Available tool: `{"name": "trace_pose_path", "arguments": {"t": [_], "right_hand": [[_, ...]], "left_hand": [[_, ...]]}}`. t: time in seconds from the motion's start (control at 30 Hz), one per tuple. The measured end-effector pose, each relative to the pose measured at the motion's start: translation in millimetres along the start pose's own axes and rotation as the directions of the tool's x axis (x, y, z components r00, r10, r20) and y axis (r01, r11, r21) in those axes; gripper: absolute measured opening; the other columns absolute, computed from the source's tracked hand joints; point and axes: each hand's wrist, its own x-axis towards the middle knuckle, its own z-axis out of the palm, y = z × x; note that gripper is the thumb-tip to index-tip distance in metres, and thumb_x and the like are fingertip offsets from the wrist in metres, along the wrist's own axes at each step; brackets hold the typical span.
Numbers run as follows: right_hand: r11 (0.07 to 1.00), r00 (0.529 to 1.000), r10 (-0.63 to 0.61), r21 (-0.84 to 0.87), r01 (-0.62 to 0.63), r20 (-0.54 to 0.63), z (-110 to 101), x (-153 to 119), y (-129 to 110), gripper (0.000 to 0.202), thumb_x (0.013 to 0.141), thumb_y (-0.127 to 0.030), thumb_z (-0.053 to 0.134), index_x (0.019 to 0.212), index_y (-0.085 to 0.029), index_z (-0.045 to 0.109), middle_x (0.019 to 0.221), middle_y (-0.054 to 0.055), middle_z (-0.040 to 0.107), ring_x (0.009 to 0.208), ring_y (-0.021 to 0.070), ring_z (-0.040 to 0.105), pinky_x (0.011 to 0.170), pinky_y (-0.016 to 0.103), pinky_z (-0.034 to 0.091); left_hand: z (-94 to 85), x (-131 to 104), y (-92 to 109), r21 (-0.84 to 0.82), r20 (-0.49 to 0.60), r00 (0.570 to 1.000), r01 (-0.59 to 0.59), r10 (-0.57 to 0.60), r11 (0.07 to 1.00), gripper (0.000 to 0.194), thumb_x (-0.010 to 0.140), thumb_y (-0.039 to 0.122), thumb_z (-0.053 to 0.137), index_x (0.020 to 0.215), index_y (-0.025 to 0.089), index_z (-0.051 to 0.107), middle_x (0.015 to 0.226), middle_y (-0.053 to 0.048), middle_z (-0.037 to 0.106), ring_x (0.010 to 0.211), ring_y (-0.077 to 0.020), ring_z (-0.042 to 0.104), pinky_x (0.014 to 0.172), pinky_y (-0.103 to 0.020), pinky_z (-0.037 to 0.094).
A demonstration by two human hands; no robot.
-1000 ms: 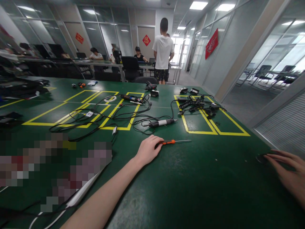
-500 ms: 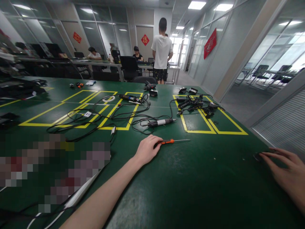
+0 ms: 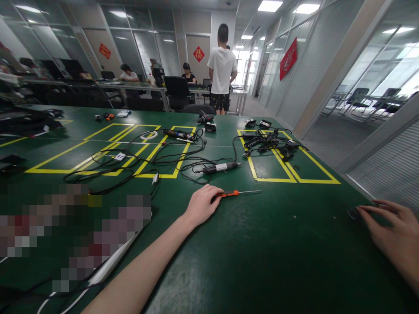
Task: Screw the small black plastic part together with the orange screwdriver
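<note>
Well to the near left of the left grip, pixelated patches [image 3: 114, 235] hide whatever they cover on the green worktop [image 3: 248, 270]. Farther off on that side, a white tag [image 3: 120, 156] bears a mark too small to read, among black cables [image 3: 111, 190] that cross too often to trace. The left grip [image 3: 202, 204] is closed around the handle of an orange-and-black screwdriver [image 3: 231, 193]; the fingers cover the handle's rear, while the shaft sticks out rightward. Beyond that and farther right, a black tangle [image 3: 266, 140] blends its parts together. The right grip [image 3: 391, 224], its forearm cut off by the view's edge, meets a small, indistinct dark round object [image 3: 353, 213]; whether it pinches or only touches it, I cannot tell.
</note>
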Motion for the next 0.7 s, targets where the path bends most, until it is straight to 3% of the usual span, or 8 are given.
{"name": "trace_pose_path", "arguments": {"t": [0.1, 0.27, 0.43, 0.7], "right_hand": [[0.997, 0.996, -0.064, -0.038, 0.062, -0.063, 2, 0, -1, 0.030, 0.090, -0.045, 0.056, 0.092, -0.020, 0.072, 0.114, 0.015, 0.064, 0.103, 0.0339, 0.064, 0.083, 0.044, 0.052], [0.993, 0.979, -0.105, 0.042, 0.114, -0.175, 10, 0, 13, 0.031, 0.084, -0.052, 0.060, 0.082, -0.023, 0.071, 0.101, 0.010, 0.068, 0.093, 0.0335, 0.067, 0.077, 0.046, 0.055], [0.989, 0.987, -0.095, 0.101, 0.109, -0.129, 7, -2, 20, 0.029, 0.084, -0.052, 0.060, 0.084, -0.026, 0.071, 0.103, 0.008, 0.069, 0.094, 0.0333, 0.068, 0.082, 0.049, 0.055], [0.984, 0.991, 0.030, 0.176, -0.007, -0.128, 2, -2, 13, 0.021, 0.079, -0.052, 0.063, 0.078, -0.032, 0.069, 0.094, 0.006, 0.069, 0.089, 0.0354, 0.069, 0.078, 0.054, 0.056]], "left_hand": [[0.2, 0, 0, 0.001, 0.003, 1.000, 0.004, -0.004, 1.000, 0.018, 0.095, 0.021, 0.054, 0.109, 0.024, 0.065, 0.107, -0.001, 0.071, 0.101, -0.0193, 0.062, 0.086, -0.033, 0.050], [0.3, 0, 1, 0.006, 0.009, 1.000, 0.009, -0.009, 1.000, 0.017, 0.096, 0.023, 0.053, 0.109, 0.023, 0.065, 0.106, -0.002, 0.071, 0.100, -0.0194, 0.062, 0.087, -0.034, 0.050], [0.9, 0, 0, 0.003, 0.003, 1.000, 0.009, -0.009, 1.000, 0.017, 0.096, 0.022, 0.053, 0.109, 0.023, 0.065, 0.106, -0.002, 0.070, 0.100, -0.0191, 0.062, 0.086, -0.033, 0.050], [0.6, 0, 0, 0.003, -0.001, 1.000, 0.014, -0.014, 1.000, 0.018, 0.096, 0.022, 0.054, 0.109, 0.023, 0.065, 0.106, -0.002, 0.071, 0.100, -0.0193, 0.062, 0.086, -0.033, 0.050]]}}
